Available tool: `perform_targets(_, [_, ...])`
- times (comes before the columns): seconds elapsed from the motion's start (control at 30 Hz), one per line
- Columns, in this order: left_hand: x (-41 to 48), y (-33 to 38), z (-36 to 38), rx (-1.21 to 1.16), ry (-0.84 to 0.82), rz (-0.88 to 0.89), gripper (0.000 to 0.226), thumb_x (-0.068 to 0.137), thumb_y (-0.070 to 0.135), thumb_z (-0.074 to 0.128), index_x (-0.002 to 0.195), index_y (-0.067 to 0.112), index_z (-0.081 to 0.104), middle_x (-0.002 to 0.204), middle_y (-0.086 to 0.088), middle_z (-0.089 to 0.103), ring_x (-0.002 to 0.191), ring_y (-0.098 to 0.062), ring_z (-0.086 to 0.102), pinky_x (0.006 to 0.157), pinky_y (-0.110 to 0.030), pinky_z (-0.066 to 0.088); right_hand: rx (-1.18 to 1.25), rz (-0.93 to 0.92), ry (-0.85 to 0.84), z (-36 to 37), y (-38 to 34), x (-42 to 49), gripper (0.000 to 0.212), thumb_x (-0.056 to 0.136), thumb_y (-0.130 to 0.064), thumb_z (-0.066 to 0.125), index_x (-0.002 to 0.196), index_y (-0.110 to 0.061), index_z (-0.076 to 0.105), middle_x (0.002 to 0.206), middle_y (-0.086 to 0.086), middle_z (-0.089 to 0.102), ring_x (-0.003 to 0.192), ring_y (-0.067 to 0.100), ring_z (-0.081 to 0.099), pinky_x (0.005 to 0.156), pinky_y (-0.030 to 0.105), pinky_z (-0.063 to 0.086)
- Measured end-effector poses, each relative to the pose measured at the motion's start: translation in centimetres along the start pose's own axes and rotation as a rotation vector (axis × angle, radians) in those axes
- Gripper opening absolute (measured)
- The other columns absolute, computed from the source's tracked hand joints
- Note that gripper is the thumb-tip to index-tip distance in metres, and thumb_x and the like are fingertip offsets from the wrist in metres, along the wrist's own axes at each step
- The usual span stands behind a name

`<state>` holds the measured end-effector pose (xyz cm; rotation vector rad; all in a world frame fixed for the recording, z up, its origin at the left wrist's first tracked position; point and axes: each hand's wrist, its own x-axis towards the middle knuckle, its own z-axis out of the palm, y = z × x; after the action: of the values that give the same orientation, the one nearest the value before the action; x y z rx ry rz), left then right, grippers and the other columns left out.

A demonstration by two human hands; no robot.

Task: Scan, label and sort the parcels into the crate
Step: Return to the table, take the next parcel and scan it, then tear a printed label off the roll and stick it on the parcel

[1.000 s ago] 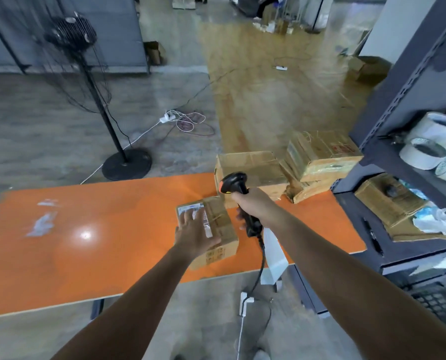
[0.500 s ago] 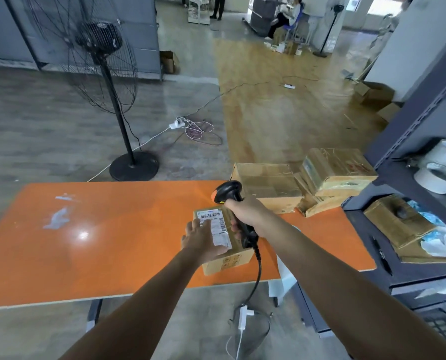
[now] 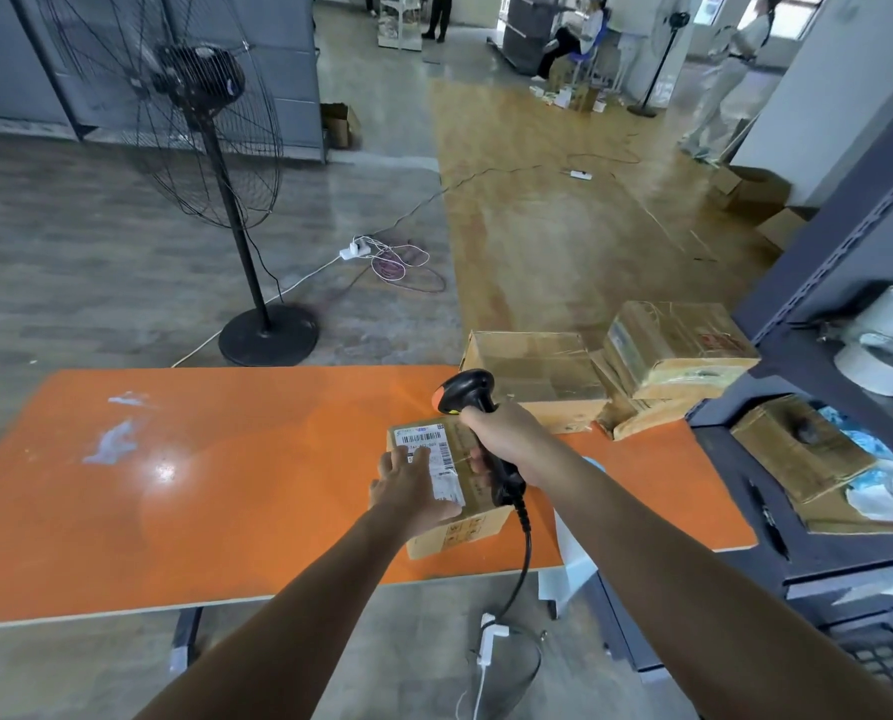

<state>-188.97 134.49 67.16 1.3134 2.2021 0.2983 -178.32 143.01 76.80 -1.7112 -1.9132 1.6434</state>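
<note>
At the left of the frame the orange surface (image 3: 184, 485) lies bare beyond a standing fan (image 3: 215, 163). Near centre, the left hand (image 3: 412, 485) rests flat, fingers spread, on the small parcel (image 3: 449, 491); since a second ago it has slid toward the near edge, so the barcode label (image 3: 426, 443) now shows. Right of it, the right hand (image 3: 506, 439) grips the scanner (image 3: 467, 394), fingers closed round its handle, head tipped toward that label. The scan looks imminent. Further parcels (image 3: 605, 366) wait at right; no crate is visible.

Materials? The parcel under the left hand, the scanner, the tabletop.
Parcel: brown cardboard, matte, white paper label on top. Scanner: black plastic, slightly glossy, orange at the head. Tabletop: smooth glossy orange surface, reflecting light; probably laminate over board, pale edge showing.
</note>
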Motion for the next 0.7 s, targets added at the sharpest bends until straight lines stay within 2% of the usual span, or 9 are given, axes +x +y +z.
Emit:
perform_targets(0.2, [0.6, 2.6, 0.9, -0.015, -0.003, 0.043, 0.096, 0.079, 0.051, 0.071, 0.152, 0.020, 0.016, 0.158, -0.009, 0.012, 0.146, -0.029, 0.008, 0.112, -0.049, 0.031, 0.050, -0.065, 0.038, -3.0, 3.4, 1.8, 0.018, 0.088, -0.023, 0.049, 0.075, -0.010, 0.048, 0.063, 0.010, 0.051, 0.053, 0.024, 0.052, 0.057, 0.033, 0.045])
perform_targets(0.3, [1.1, 4.6, 1.9, 0.000, 0.002, 0.071, 0.101, 0.077, 0.053, 0.071, 0.153, 0.021, 0.013, 0.158, -0.009, 0.011, 0.146, -0.030, 0.007, 0.112, -0.049, 0.031, 0.018, -0.064, 0.108, -5.7, 6.4, 3.0, 0.017, 0.090, -0.023, 0.052, 0.082, -0.010, 0.046, 0.068, 0.012, 0.047, 0.056, 0.025, 0.052, 0.054, 0.034, 0.044])
perform_targets(0.4, [1.7, 6.7, 3.1, 0.028, 0.030, 0.116, 0.100, 0.077, 0.055, 0.072, 0.152, 0.023, 0.014, 0.158, -0.006, 0.012, 0.145, -0.030, 0.009, 0.113, -0.049, 0.030, 0.016, -0.016, 0.148, -8.8, 9.7, 3.9, 0.011, 0.092, -0.019, 0.053, 0.093, -0.007, 0.051, 0.066, 0.008, 0.051, 0.057, 0.025, 0.055, 0.048, 0.029, 0.046])
perform_targets(0.47, [2.0, 7.9, 4.1, 0.070, 0.039, 0.142, 0.102, 0.078, 0.058, 0.070, 0.153, 0.026, 0.009, 0.160, -0.006, 0.008, 0.147, -0.031, 0.006, 0.115, -0.051, 0.025, -0.021, 0.007, 0.170, -10.7, 11.9, 4.7, 0.007, 0.091, -0.013, 0.053, 0.089, -0.008, 0.050, 0.069, 0.009, 0.051, 0.060, 0.023, 0.054, 0.050, 0.028, 0.046])
perform_targets(0.6, [2.4, 10.0, 6.1, 0.175, 0.043, 0.167, 0.104, 0.079, 0.064, 0.063, 0.154, 0.027, 0.002, 0.160, -0.008, 0.004, 0.148, -0.032, 0.001, 0.117, -0.050, 0.021, -0.099, 0.045, 0.202, -13.7, 15.8, 6.6, 0.007, 0.089, -0.013, 0.053, 0.090, -0.008, 0.049, 0.073, 0.012, 0.050, 0.063, 0.025, 0.048, 0.057, 0.031, 0.035])
perform_targets(0.7, [2.8, 11.5, 7.2, 0.244, 0.036, 0.165, 0.104, 0.080, 0.067, 0.060, 0.154, 0.027, -0.001, 0.161, -0.008, 0.001, 0.148, -0.031, -0.002, 0.116, -0.050, 0.019, -0.113, 0.048, 0.185, -15.1, 17.8, 7.9, 0.010, 0.093, -0.014, 0.053, 0.101, -0.010, 0.049, 0.076, 0.010, 0.051, 0.061, 0.024, 0.048, 0.055, 0.031, 0.036])
